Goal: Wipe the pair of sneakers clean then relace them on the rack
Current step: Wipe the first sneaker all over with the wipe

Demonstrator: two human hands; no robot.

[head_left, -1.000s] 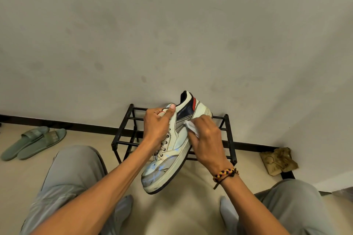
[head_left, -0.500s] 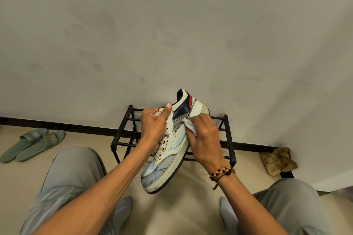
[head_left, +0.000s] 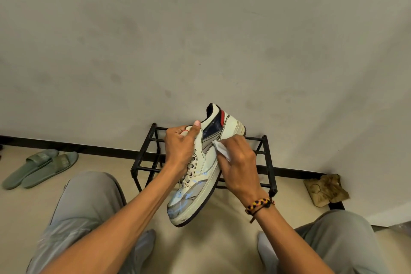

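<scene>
A white sneaker with navy and red heel panels is held up in the air, toe pointing toward me and heel toward the wall. My left hand grips its tongue and laced top, thumb along the collar. My right hand pinches a small white wipe and presses it against the sneaker's side panel. Behind the shoe stands a low black metal rack against the wall. Only one sneaker of the pair is in view.
A pair of green slides lies on the floor at left by the black baseboard. A crumpled tan cloth sits at the right near the wall corner. My knees in grey trousers flank the beige floor in front of the rack.
The sneaker has been tilted slightly higher, showing more of the heel. My right hand has slid the wipe along the side panel; my left hand keeps its grip.
</scene>
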